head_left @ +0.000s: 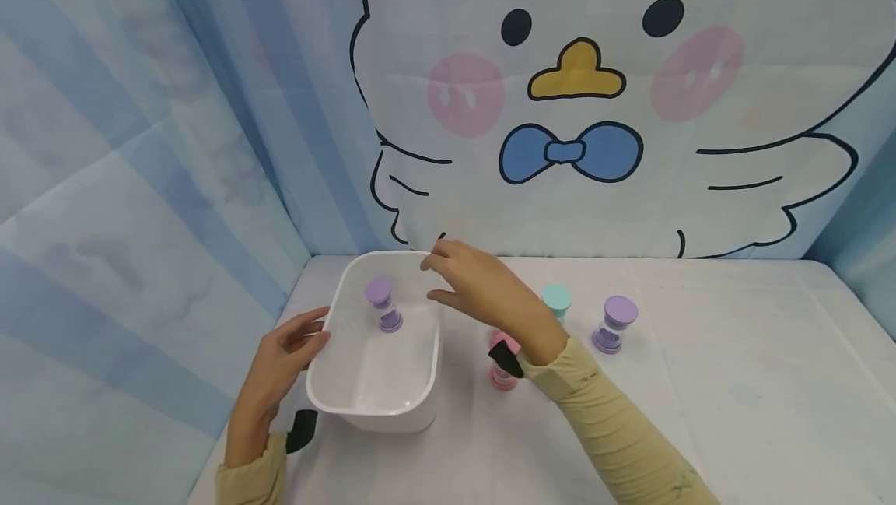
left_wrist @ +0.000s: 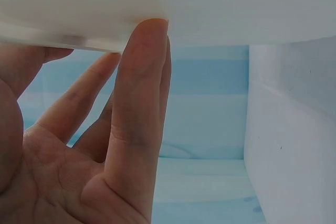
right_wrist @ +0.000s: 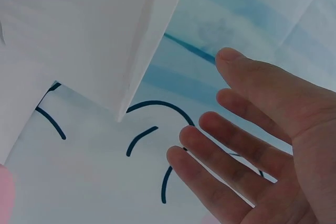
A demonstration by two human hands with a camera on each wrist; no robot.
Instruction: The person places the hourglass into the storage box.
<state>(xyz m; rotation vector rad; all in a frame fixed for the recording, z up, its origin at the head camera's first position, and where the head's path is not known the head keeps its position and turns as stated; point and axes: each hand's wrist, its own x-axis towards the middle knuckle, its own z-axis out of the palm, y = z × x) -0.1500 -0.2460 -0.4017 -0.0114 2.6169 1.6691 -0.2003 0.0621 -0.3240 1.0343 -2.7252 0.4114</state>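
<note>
A white plastic bin (head_left: 374, 365) stands on the table, with a purple-capped hourglass (head_left: 383, 305) inside it. My left hand (head_left: 283, 357) touches the bin's left side at the rim; in the left wrist view its extended fingers (left_wrist: 137, 87) rest against the white wall. Over the bin's right rim hovers my right hand (head_left: 483, 287), holding nothing, and the right wrist view shows its fingers (right_wrist: 210, 177) spread and loosely extended. Near the right forearm stand a pink hourglass (head_left: 503, 379), partly hidden by the wrist strap, and a teal-capped hourglass (head_left: 556, 297), mostly covered by the arm.
Farther right on the table (head_left: 735, 404) is another purple hourglass (head_left: 616, 322). A cloth backdrop (head_left: 455, 15) with a cartoon character hangs behind the table's back edge, and a blue-and-white curtain (head_left: 126, 178) closes off the left side.
</note>
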